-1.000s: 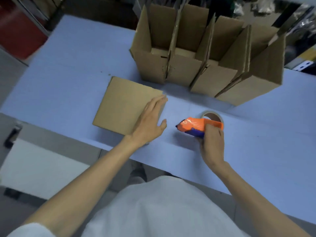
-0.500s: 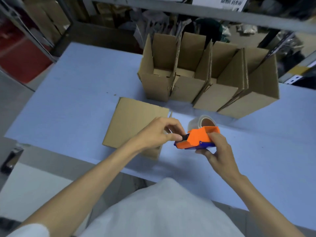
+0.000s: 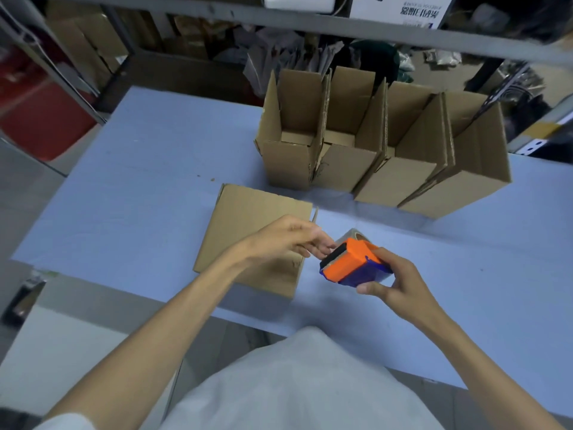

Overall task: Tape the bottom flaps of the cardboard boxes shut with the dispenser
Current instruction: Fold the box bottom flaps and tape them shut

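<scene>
Over the desk (image 3: 155, 181) centre, at 3 o'clock of the near carton (image 3: 257, 218): dispenser (image 3: 350, 263) gripped in right hand (image 3: 400, 283), fingers curled round its blue body. Left hand (image 3: 291, 240) pinches its black front edge; tape end not discernible. Judged: light, rigid plastic; hold by body, clear of cutter. Carton light, stiff, likely slides.

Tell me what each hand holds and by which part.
Right hand grips the tape dispenser by its blue rear body. Left hand pinches at its black front edge.
</scene>
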Motion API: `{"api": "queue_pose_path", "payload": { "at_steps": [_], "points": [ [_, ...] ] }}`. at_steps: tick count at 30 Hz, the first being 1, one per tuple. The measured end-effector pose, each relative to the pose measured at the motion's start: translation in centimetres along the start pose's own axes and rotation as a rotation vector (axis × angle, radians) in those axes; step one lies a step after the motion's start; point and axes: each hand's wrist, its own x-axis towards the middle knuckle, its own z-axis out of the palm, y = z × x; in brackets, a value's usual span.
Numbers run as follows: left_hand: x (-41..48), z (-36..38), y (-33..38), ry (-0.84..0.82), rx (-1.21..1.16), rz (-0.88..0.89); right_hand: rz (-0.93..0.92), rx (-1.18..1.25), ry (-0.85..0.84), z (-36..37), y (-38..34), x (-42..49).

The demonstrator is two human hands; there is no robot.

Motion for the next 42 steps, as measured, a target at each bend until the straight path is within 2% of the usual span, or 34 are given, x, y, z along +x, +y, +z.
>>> {"api": "queue_pose_path", "payload": {
  "at_steps": [3,6,9,12,19,28,33,37,40,42],
  "points": [
    [0.1,0.8,-0.2,0.156,0.069,0.022,-0.025,-0.118,-0.028,0.1,-0.1,0.0],
    [0.2,1.3,-0.8,0.299,0.153,0.018,0.008,-0.161,0.038,1.1,-0.4,-0.1],
    [0.2,2.3,-1.4,0.489,0.338,-0.014,-0.127,-0.286,0.112,1.7,-0.5,0.0],
    [0.0,3.1,-1.8,0.591,0.396,-0.058,-0.183,-0.281,0.128,1.4,-0.7,-0.2],
    [0.1,3.2,-2.0,0.546,0.377,-0.149,-0.143,-0.302,0.061,1.2,-0.2,-0.9],
    [0.2,2.5,-2.7,0.558,0.265,-0.294,-0.225,-0.388,0.001,0.5,-0.6,0.6],
    [0.3,2.4,-3.1,0.611,0.259,-0.331,-0.256,-0.425,-0.027,0.2,-1.4,1.8],
    [-0.1,-0.2,-3.2,0.712,0.342,-0.327,-0.227,-0.505,-0.007,-1.6,-1.0,0.8],
    [-0.8,-2.1,-3.0,0.632,0.314,-0.325,-0.194,-0.547,0.008,-3.0,-0.9,0.0],
    [-1.2,-1.6,-2.9,0.575,0.392,-0.304,-0.167,-0.563,-0.009,-3.0,-1.1,-0.1]
  ]
}}
